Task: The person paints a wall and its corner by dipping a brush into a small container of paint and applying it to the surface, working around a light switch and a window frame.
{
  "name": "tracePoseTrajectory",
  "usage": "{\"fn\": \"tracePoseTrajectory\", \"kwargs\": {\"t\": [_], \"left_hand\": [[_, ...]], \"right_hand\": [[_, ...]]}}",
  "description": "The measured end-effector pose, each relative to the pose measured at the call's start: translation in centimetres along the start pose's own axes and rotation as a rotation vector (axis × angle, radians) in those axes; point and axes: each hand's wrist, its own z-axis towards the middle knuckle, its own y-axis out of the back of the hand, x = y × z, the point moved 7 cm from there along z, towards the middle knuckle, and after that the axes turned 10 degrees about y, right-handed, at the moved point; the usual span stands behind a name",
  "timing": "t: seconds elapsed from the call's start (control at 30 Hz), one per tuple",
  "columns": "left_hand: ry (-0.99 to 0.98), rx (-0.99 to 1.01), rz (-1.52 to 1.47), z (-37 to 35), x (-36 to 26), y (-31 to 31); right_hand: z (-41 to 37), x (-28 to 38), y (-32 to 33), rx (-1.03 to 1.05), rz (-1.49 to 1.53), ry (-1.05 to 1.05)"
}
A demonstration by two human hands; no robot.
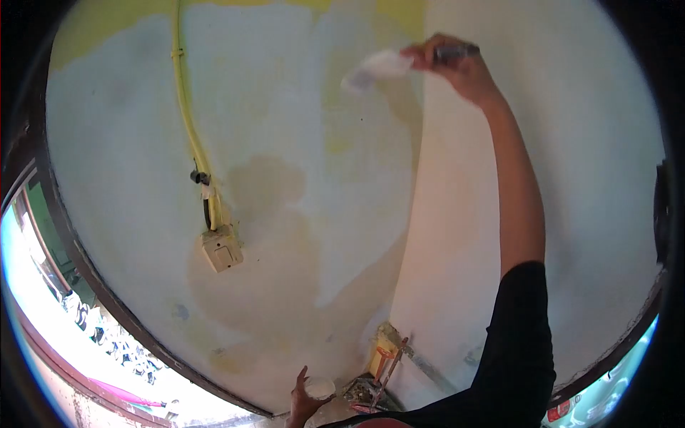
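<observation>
High up near the wall corner, my right hand [453, 63] is closed around the dark handle of a brush-like tool. The tool's pale, motion-blurred end [378, 69] points left, against or close to the patchy white and yellow wall [278, 107]. Low in the view, my left hand [305, 403] holds a small round white container [320, 387] between thumb and fingers. What the container holds cannot be made out.
A yellow conduit [187, 118] runs down the wall to a switch box [222, 250]. Orange-handled items [389, 360] stand in the corner below. A bright opening [107, 342] lies at lower left, edged by a dark frame [135, 328].
</observation>
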Motion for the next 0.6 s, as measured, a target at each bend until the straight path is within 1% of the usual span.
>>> {"fn": "tracePoseTrajectory", "kwargs": {"t": [0.03, 0.1, 0.17, 0.2, 0.27, 0.33, 0.37, 0.4, 0.43, 0.47, 0.53, 0.6], "left_hand": [[-0.006, 0.000, -0.011, 0.2, -0.1, -0.3], [0.001, -0.028, 0.000, 0.3, 0.1, -1.0], [0.013, -0.059, 0.004, 0.7, 1.2, -1.8], [-0.089, -0.043, 0.027, 0.6, 1.8, -2.7], [-0.294, -0.009, 0.080, 0.6, 3.7, -4.5], [-0.491, 0.037, 0.130, -0.3, 3.4, -5.7], [-0.426, 0.028, 0.115, -0.4, 4.5, -5.5], [-0.285, 0.005, 0.084, 0.0, 4.9, -4.8], [-0.120, -0.019, 0.049, 0.2, 4.3, -3.4], [-0.032, -0.034, 0.031, 0.5, 3.7, -2.6], [0.048, -0.030, 0.013, 0.8, 3.0, -1.9], [0.093, -0.015, 0.007, 1.2, 2.5, -1.8]], "right_hand": [[2.2, -0.5, 2.2, -0.052, -0.163, 0.021], [6.0, -1.6, 6.5, -0.205, -0.207, 0.071], [8.9, -1.5, 7.9, -0.343, -0.288, 0.152], [10.5, -2.6, 8.3, -0.343, -0.283, 0.157], [11.8, -3.3, 9.9, -0.576, -0.390, 0.345], [11.3, -5.0, 9.6, -0.590, -0.405, 0.331], [10.7, -5.9, 9.2, -0.604, -0.424, 0.315], [9.6, -6.7, 8.5, -0.605, -0.422, 0.310], [7.9, -6.9, 7.2, -0.556, -0.454, 0.317], [6.1, -6.7, 5.8, -0.506, -0.489, 0.328], [1.7, -5.5, 2.7, -0.356, -0.346, 0.319], [-2.9, -3.8, 0.3, -0.261, -0.201, 0.136]]}}
